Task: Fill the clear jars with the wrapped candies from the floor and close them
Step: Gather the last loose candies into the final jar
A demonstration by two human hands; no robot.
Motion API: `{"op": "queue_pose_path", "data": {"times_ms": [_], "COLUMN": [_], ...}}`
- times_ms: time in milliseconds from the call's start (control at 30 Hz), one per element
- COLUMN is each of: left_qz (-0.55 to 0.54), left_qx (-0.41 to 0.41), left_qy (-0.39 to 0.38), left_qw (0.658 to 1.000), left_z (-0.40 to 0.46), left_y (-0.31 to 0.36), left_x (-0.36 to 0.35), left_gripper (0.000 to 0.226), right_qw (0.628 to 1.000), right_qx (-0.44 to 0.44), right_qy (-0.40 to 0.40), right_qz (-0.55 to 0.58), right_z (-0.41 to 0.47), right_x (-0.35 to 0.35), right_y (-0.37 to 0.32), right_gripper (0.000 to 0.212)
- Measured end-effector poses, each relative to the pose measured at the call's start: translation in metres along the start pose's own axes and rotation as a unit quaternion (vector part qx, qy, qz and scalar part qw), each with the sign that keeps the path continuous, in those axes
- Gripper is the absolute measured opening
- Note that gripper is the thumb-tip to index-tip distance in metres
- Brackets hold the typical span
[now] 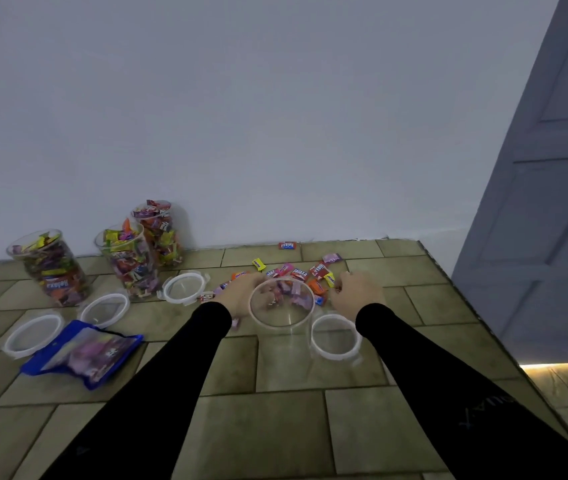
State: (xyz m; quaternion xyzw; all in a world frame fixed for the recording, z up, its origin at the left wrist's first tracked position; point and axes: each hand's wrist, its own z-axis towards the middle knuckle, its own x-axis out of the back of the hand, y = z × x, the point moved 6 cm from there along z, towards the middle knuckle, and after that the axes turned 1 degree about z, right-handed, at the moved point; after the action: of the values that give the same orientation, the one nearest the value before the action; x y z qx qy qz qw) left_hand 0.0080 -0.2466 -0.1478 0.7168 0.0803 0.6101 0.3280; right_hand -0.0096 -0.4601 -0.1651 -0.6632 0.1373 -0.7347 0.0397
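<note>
**Empty jar between both hands, candy pile just behind it**

From the head camera I see a tiled floor (275,427) running back to a pale wall (241,116), with a grey door (552,202) closing off the right edge. My landmark is the empty clear jar (284,341), standing upright mid-floor with open tile in front of it. Just behind it lies the loose pile of wrapped candies (296,271); one red candy (287,245) sits alone at the wall's foot.

My left hand (241,292) is at the jar's left rim and my right hand (357,292) just right of it, both reaching into the pile. Their fingers are blurred; I cannot tell whether they pinch anything.

A lid (335,336) lies touching the jar's right side. Left of the jar lie three more lids (184,287) and a blue candy bag (81,353). Behind them, three filled jars (130,261) stand uncapped near the wall.
</note>
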Motion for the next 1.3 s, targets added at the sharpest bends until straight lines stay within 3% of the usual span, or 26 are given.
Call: {"op": "queue_pose_path", "data": {"times_ms": [67,233,300,567,900,1033,1200,1300], "left_qz": [0.000,0.163,0.192,0.205,0.218,0.240,0.224,0.211], "left_qx": [0.000,0.012,0.016,0.036,0.040,0.037,0.014,-0.010], "left_qy": [0.019,-0.041,-0.043,0.011,0.038,0.059,0.100,0.122], "left_qw": [1.000,0.986,0.980,0.978,0.974,0.968,0.969,0.970], "left_z": [0.013,0.047,0.061,0.122,0.167,0.168,0.163,0.157], "left_y": [0.004,0.001,-0.004,-0.017,-0.032,-0.031,-0.027,-0.022], "left_x": [-0.004,-0.022,-0.031,-0.043,-0.055,-0.054,-0.054,-0.054], "left_gripper": [0.018,0.074,0.084,0.066,0.067,0.069,0.045,0.030], "right_qw": [1.000,0.998,0.996,0.993,0.996,0.990,0.994,0.997], "right_qx": [0.016,0.022,0.021,0.055,0.085,0.097,0.077,0.057], "right_qy": [-0.003,-0.052,-0.085,-0.102,0.039,0.085,0.073,0.050], "right_qz": [-0.008,-0.001,-0.007,0.010,0.005,0.062,0.040,0.013], "right_z": [0.010,0.043,0.057,0.102,0.119,0.116,0.113,0.109], "right_x": [-0.010,-0.036,-0.045,-0.069,-0.069,-0.064,-0.063,-0.066], "right_y": [0.000,0.004,0.004,-0.005,-0.015,-0.026,-0.031,-0.037], "right_gripper": [0.042,0.066,0.069,0.065,0.037,0.055,0.026,0.035]}}
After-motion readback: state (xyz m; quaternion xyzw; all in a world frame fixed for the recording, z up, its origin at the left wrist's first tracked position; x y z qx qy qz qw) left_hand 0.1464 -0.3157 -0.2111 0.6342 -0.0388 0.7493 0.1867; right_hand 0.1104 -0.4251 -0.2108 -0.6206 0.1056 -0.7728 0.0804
